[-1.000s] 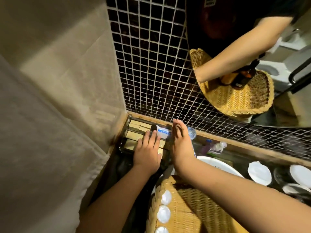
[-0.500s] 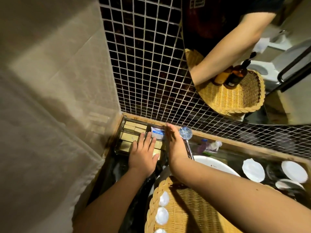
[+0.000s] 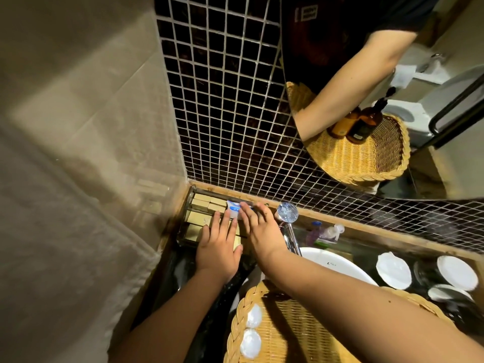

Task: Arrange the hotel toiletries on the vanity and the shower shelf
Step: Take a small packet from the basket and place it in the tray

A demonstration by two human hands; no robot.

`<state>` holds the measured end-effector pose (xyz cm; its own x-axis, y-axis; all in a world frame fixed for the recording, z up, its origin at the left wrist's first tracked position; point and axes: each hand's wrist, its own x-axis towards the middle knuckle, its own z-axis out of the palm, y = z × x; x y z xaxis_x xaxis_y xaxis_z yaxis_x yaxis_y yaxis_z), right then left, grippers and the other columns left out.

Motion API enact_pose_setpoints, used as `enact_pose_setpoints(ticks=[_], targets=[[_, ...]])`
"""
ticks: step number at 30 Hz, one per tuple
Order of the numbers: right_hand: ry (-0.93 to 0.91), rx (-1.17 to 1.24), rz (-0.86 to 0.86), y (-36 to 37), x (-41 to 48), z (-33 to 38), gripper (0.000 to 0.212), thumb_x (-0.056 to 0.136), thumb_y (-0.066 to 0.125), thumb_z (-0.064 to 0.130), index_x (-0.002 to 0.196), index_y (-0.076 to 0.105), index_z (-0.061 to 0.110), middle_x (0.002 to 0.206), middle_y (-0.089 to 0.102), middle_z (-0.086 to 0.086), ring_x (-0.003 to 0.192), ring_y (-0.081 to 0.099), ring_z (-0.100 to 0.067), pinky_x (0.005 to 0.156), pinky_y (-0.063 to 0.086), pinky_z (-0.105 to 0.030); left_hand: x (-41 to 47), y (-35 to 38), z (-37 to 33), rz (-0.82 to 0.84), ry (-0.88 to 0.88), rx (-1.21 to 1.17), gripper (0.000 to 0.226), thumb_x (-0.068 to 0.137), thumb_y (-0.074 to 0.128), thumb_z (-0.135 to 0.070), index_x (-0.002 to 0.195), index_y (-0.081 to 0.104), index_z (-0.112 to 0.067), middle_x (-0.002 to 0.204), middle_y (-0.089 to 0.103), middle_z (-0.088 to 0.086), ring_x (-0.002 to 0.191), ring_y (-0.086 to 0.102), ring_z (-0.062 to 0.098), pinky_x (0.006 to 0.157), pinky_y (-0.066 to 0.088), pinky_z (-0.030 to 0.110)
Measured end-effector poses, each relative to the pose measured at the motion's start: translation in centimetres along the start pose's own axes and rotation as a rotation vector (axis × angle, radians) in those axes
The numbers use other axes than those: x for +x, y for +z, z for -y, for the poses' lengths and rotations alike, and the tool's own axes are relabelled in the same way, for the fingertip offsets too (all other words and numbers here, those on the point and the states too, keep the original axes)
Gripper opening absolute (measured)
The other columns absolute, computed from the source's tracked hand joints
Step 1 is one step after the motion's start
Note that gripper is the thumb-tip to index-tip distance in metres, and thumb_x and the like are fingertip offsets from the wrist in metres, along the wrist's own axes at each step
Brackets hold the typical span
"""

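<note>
I have both hands down in the vanity's back-left corner, over the compartmented tray [image 3: 189, 221] of small tan boxes [image 3: 201, 203]. My left hand [image 3: 218, 251] lies flat, fingers spread loosely across the front compartments, pinching nothing. My right hand [image 3: 258, 229] reaches in from the right, fingers extended and close together, tips resting on the white-and-blue packet [image 3: 233, 206] at the tray's back right; I cannot tell whether they grip it or merely press. The packet's long axis runs left to right along the tiled wall, just ahead of both hands, nearer the right one. The faucet [image 3: 287, 213] stands just right of that hand. The wicker basket [image 3: 277, 323] with wrapped white pieces [image 3: 254, 317] sits near me.
</note>
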<state>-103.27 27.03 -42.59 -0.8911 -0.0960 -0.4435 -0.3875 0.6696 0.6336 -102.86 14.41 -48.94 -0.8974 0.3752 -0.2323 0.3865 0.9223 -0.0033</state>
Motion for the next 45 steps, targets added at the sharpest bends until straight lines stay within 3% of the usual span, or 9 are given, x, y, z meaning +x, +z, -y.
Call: enact_pose_setpoints(ticks=[2,6,12,19,24,28,33,38,45], targets=[[-0.043,-0.021,-0.005,0.4,-0.4,0.3,0.098,0.096,0.028,0.07,0.154,-0.008,0.0,0.161,-0.016,-0.027,0.144,-0.03,-0.039,0.116,-0.017,-0.058,0.0,0.1,0.0,0.0,0.002,0.0,0.072,0.102,0.015,-0.055,0.158,-0.011,-0.019,0.162,-0.028,0.005,0.151,-0.021,0.031,0.119,0.003,0.05],[-0.075,-0.128,0.037,0.9,-1.0,0.8,0.093,0.096,0.027,0.069,0.157,0.0,0.005,0.162,-0.01,-0.028,0.145,-0.025,-0.046,0.115,-0.017,-0.062,0.2,0.1,0.0,0.001,0.018,0.012,0.07,0.102,0.01,-0.056,0.158,-0.012,-0.02,0.163,-0.026,0.002,0.15,-0.022,0.03,0.119,0.003,0.049],[-0.114,-0.154,0.06,0.7,0.2,1.0,0.082,0.1,0.035,0.059,0.159,0.005,0.011,0.165,-0.004,-0.02,0.149,-0.02,-0.038,0.108,-0.024,-0.067,0.3,0.2,0.1,0.026,0.014,0.026,0.07,0.102,0.012,-0.053,0.157,-0.013,-0.018,0.163,-0.026,-0.001,0.149,-0.025,0.03,0.119,0.0,0.049],[-0.103,-0.137,0.032,0.7,0.2,0.5,0.084,0.099,0.03,0.059,0.158,0.001,0.007,0.165,-0.006,-0.02,0.148,-0.023,-0.038,0.114,-0.017,-0.062,-0.2,0.0,0.1,0.021,0.026,0.06,0.07,0.102,0.012,-0.054,0.157,-0.013,-0.018,0.162,-0.025,0.0,0.15,-0.023,0.03,0.119,0.003,0.049],[-0.055,-0.058,0.004,-0.4,-1.2,-0.1,0.09,0.099,0.026,0.063,0.156,-0.013,0.006,0.161,-0.021,-0.021,0.151,-0.018,-0.032,0.115,-0.019,-0.055,-0.8,-0.9,-0.1,0.035,0.04,0.098,0.069,0.103,0.014,-0.052,0.159,-0.004,-0.015,0.162,-0.026,0.002,0.151,-0.021,0.029,0.119,0.005,0.05],[-0.09,0.113,-0.043,-0.9,-3.0,-1.2,0.076,0.104,0.021,0.051,0.156,-0.014,0.008,0.165,-0.017,-0.013,0.153,-0.01,-0.028,0.12,-0.014,-0.05,-1.7,-3.0,-0.4,0.019,0.005,0.039,0.066,0.102,0.019,-0.05,0.16,0.01,-0.019,0.167,-0.012,0.0,0.153,-0.01,0.028,0.12,0.007,0.05],[-0.312,0.319,-0.204,0.1,-6.6,-4.4,0.065,0.107,0.03,0.03,0.159,-0.005,0.013,0.168,-0.001,-0.01,0.154,0.0,-0.024,0.123,-0.006,-0.041,-4.5,-7.2,-1.9,-0.087,-0.221,-0.152,0.06,0.097,0.032,-0.053,0.154,0.03,-0.031,0.167,0.016,0.0,0.15,0.018,0.026,0.116,0.019,0.049],[-0.354,0.421,-0.41,2.2,-10.8,-6.8,0.076,0.1,0.039,0.018,0.159,-0.008,0.013,0.167,-0.006,-0.013,0.154,-0.004,-0.025,0.124,-0.004,-0.039,-9.3,-9.6,-4.0,-0.292,-0.177,-0.221,0.055,0.089,0.045,-0.05,0.141,0.047,-0.031,0.154,0.043,-0.003,0.141,0.035,0.023,0.108,0.03,0.047],[-0.706,0.413,-0.543,6.0,-15.0,-5.2,0.051,0.109,0.029,0.019,0.159,0.019,0.01,0.164,0.02,-0.013,0.152,0.018,-0.028,0.124,0.005,-0.038,-15.6,-8.4,-7.4,-0.24,-0.083,-0.144,0.057,0.085,0.048,-0.043,0.14,0.045,-0.029,0.15,0.044,-0.003,0.139,0.034,0.023,0.107,0.031,0.044]])
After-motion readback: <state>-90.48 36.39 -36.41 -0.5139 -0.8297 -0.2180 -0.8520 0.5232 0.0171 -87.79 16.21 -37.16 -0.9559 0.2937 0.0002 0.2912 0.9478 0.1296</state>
